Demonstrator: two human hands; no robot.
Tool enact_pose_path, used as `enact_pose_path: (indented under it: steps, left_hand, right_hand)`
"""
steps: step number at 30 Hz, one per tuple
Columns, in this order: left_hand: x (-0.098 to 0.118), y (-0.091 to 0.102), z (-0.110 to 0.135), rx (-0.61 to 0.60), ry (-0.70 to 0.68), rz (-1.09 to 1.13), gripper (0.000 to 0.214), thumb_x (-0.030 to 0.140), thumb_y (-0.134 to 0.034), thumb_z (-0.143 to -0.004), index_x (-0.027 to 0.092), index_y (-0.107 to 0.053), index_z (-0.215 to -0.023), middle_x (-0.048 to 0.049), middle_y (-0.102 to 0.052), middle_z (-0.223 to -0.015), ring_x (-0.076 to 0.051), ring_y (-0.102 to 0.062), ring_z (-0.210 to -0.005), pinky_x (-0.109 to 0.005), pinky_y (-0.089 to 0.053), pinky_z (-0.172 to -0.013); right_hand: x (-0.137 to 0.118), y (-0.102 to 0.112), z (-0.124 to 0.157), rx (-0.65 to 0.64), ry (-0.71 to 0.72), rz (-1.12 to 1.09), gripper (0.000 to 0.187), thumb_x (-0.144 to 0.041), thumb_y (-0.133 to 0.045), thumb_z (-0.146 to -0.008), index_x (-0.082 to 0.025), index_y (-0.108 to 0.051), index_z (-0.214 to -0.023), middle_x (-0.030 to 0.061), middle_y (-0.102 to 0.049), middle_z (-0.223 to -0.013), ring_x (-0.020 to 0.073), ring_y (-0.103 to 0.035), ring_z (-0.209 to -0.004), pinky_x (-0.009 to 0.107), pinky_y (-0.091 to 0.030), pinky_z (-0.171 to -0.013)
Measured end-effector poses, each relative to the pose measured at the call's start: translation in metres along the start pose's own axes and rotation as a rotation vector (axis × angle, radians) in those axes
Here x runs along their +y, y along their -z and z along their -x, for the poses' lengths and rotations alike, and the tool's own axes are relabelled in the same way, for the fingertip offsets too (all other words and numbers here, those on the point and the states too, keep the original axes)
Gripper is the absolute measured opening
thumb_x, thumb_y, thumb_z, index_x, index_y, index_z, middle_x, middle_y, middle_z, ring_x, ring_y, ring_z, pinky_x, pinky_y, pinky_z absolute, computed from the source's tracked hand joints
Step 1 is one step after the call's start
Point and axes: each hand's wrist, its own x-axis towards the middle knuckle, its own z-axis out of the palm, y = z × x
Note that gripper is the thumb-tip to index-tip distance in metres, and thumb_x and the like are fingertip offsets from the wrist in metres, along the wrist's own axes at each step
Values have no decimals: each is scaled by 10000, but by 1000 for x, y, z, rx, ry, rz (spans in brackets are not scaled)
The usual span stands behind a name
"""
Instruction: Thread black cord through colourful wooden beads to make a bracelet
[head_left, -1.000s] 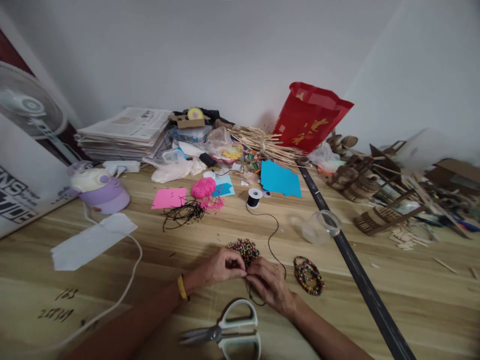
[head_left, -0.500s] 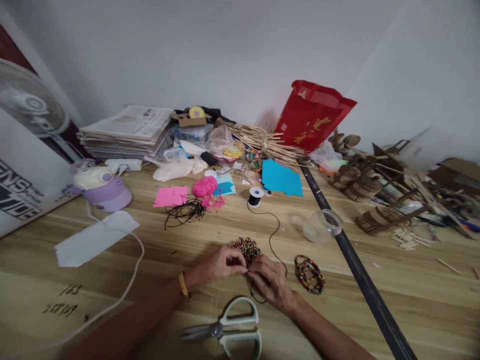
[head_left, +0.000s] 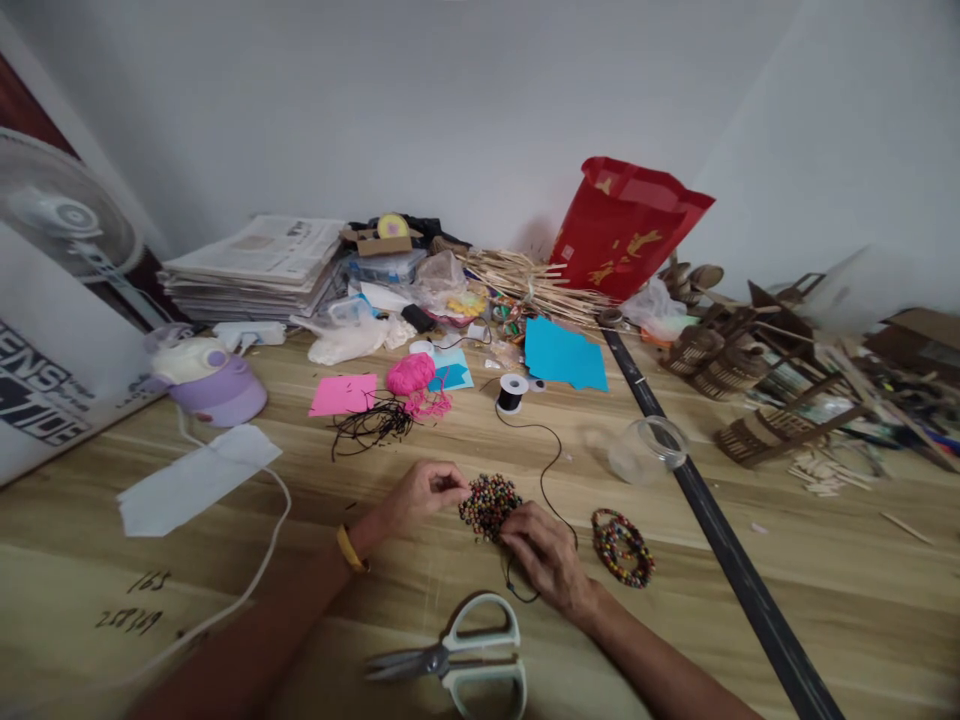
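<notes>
A pile of small multicoloured beads [head_left: 490,505] lies on the table between my two hands. My left hand [head_left: 429,492] is at the pile's left edge, thumb and fingertips pinched together; whatever is between them is too small to make out. At the pile's right edge, my right hand [head_left: 546,552] is closed on a thin black cord [head_left: 556,462], its fingertips partly hidden. The cord runs from a white spool [head_left: 511,392] to behind this hand, and a loop of it shows below the fingers. Scissors [head_left: 457,655] with pale handles lie in front of me, blades pointing left.
Strung bead bracelets [head_left: 622,548] lie right of my right hand. Beyond them are a clear plastic cup [head_left: 645,450] and a dark strip [head_left: 720,530] across the table. Pink yarn [head_left: 411,373], black cord pieces [head_left: 373,424] and blue paper [head_left: 565,354] lie farther back. A white cable [head_left: 264,565] curves at left.
My left hand has moved left and slightly away from me, parting from my right fingertips. More of the bead pile shows. My right hand has stayed nearly in place.
</notes>
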Motion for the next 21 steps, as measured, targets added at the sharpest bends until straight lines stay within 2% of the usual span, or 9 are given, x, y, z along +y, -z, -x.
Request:
enact_pose_path:
  steps: [5, 11, 21]
  left_hand:
    - [-3, 9, -1, -77, 15, -206, 111, 183, -610, -761, 110, -695, -759, -51, -685, -724, -133, -588, -649, -214, -437, -613]
    - [-2, 9, 1, -179, -137, -564, 126, 73, -606, -709, 154, -699, -734, -28, -660, -728, -135, -570, -678, -217, -413, -667]
    - [-4, 6, 0, -145, -185, -665, 108, 109, -590, -775, 170, -675, -746, -18, -650, -730, -149, -568, -719, -231, -408, -712]
  right_hand:
    - [2, -2, 0, 34, -11, -11, 80, -175, -531, -926, -190, -604, -899, 50, -626, -781, 160, -585, -723, 270, -500, -654]
    - [0, -1, -3, 48, -13, -29, 107, -197, -522, -931, -188, -611, -872, 57, -635, -783, 164, -598, -736, 269, -503, -661]
    - [2, -1, -2, 39, -29, -1, 98, -182, -500, -931, -194, -572, -865, 42, -606, -769, 156, -569, -708, 255, -479, -639]
